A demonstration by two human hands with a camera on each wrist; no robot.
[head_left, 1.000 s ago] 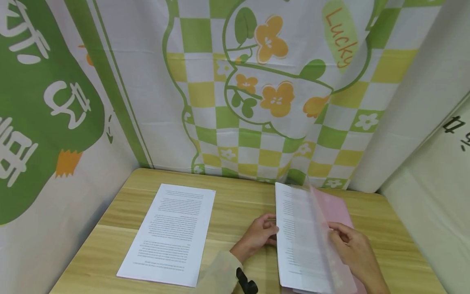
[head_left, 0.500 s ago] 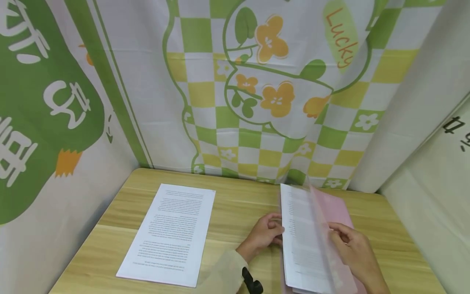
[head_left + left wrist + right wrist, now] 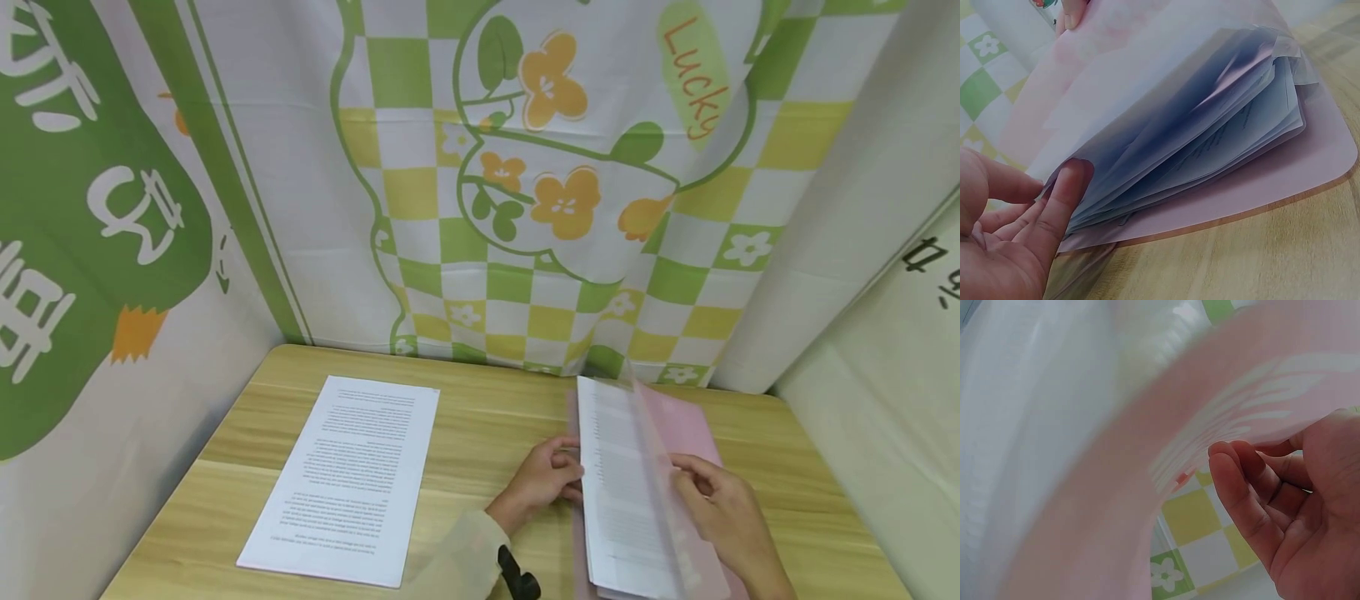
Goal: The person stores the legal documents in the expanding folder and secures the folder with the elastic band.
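Both hands (image 3: 542,477) (image 3: 723,508) pinch the open pink folder (image 3: 688,425).

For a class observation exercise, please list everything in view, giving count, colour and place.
Printed page: one showing, white, desk's left side
Folder: one, pink, open, desk's right side
Printed papers: several, white, in the folder
Clear pocket: at least one, transparent, over part of those papers
Desk: one, light wood, beneath them
Back cloth: one, green-yellow-white checks, behind
Left cloth: one, green and white
Right cloth: one, off-white
Black fitting: one, left cuff
Cuff: one, beige, left arm
Left grip: one, bare, papers' edge
Right grip: one, bare, folder's cover
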